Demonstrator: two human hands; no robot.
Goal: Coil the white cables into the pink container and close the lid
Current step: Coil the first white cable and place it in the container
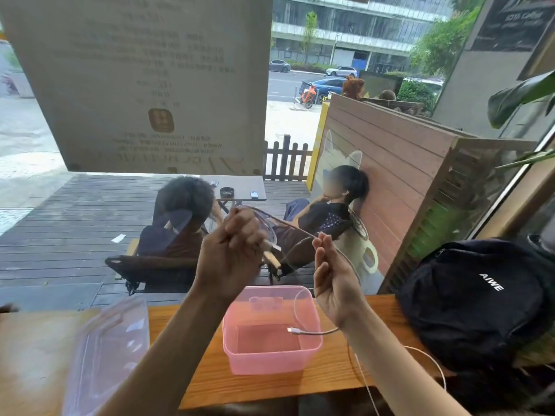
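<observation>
The two forearms come up from the bottom edge, close to the camera, and both hands are raised above the wooden surface (330, 376). The left hand (231, 250) is curled tight around loops of a white cable (303, 232), with a plug end poking out beside its fingers. The right hand (333, 280) pinches the same cable a little way along, and the cable curves from one hand to the other. A loose end with a small plug (292, 330) hangs down over the pink container (270, 355), which sits open on the surface right under the hands. It looks empty inside. Another thin white cable (432, 364) trails off the front edge on the right.

The clear lid (111, 349) lies to the left, beside the left arm — not on the container yet. A dark backpack (480, 298) rests on the right.

This looks like the winding step. To do it well, I think the loops should stay about the same size and small enough to fit the container — and the left hand should hold them snug so they don't spring apart.
</observation>
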